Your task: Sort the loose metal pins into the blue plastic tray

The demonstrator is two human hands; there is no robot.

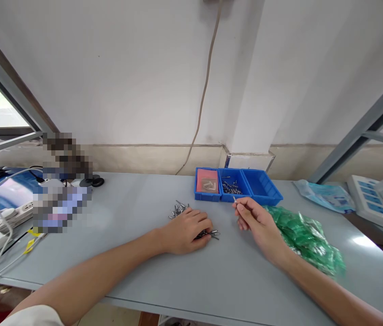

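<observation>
One metal pin (234,198) pinched in right grip (257,224), left grip (187,230) cupped over pins (179,209), hold unclear

Bins (262,184) behind the pins (178,210) — bags (308,237) (same table (130,199)) to the right.

Partly unseen around the blue tray (260,184)
In front, the left hand (185,231) covers some metal pins (179,208); well right, a white device (368,200) is cut off; well left, a pixelated patch (66,158) hides detail.
</observation>
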